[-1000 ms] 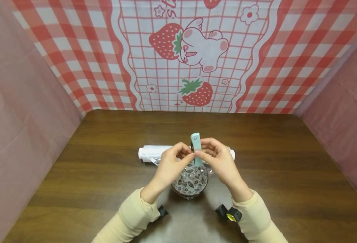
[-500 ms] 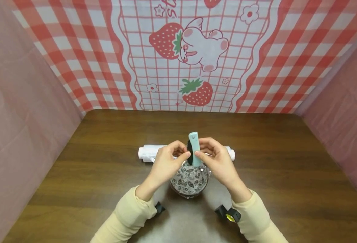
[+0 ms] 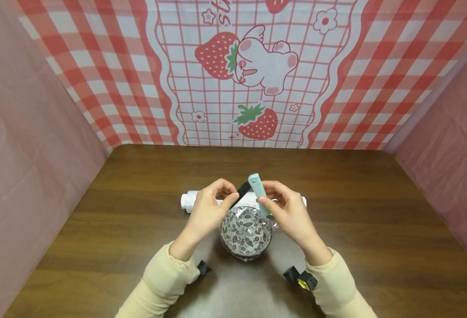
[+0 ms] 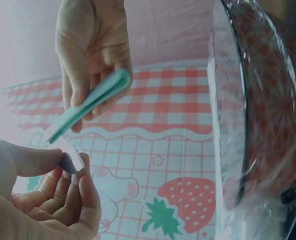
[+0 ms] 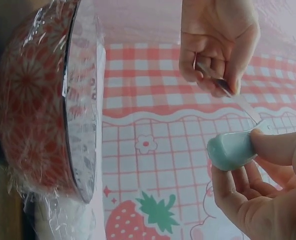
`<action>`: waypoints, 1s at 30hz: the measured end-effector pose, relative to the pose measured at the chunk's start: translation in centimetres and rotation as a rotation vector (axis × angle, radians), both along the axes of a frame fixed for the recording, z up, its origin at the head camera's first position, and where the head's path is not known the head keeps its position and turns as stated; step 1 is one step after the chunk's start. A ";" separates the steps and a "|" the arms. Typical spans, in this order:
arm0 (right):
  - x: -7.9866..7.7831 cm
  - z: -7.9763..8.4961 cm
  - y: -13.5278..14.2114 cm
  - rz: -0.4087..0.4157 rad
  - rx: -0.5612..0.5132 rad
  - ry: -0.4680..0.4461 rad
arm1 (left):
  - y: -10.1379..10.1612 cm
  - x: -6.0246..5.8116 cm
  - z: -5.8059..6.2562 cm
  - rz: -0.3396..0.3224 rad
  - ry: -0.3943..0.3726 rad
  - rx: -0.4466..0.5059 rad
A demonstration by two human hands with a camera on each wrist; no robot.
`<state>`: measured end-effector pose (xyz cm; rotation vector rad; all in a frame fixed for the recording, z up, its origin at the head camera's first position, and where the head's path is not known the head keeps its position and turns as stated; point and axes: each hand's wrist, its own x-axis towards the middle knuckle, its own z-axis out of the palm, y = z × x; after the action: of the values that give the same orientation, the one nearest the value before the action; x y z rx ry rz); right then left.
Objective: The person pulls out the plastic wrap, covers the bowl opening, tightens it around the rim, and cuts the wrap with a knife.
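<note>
A folding knife with a mint-green handle [image 3: 257, 185] is held between both hands, just beyond a bowl. My left hand [image 3: 210, 204] pinches its dark blade [image 3: 243, 192] between thumb and fingers. My right hand [image 3: 288, 206] grips the handle, thumb along its side. Blade and handle form a narrow V, joined at the top pivot. Below the hands stands the bowl [image 3: 246, 236], patterned with dark leaves and flowers inside and reddish outside [image 5: 30, 115]. Clear plastic wrap [image 5: 82, 80] is stretched over its mouth and bunches at its side.
A white roll of plastic wrap [image 3: 191, 201] lies crosswise behind the bowl, partly hidden by the hands. The wooden table [image 3: 98, 247] ends at a red-and-white checked cloth [image 3: 130, 88]. Pink cloth [image 3: 30, 132] hangs at both sides.
My left hand has moved left and drawn the blade out of the handle, so the knife has swung from folded to partly unfolded. The right hand has stayed nearly in place.
</note>
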<state>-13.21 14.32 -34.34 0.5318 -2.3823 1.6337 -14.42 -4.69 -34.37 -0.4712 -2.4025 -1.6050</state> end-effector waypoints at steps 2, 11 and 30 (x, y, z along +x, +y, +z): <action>0.0 0.0 0.1 -0.020 0.040 0.019 | -0.2 -0.1 0.1 0.013 0.015 0.000; 0.1 0.3 0.7 -0.055 0.279 0.118 | -0.9 -0.5 0.2 0.042 0.064 -0.033; 0.0 -0.3 0.4 0.007 0.529 0.206 | -1.5 -1.1 -0.4 0.106 0.218 -0.143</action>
<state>-13.18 14.74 -34.69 0.7508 -2.6368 0.8794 -15.51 -6.18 -34.72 -0.5058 -2.3436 -1.2732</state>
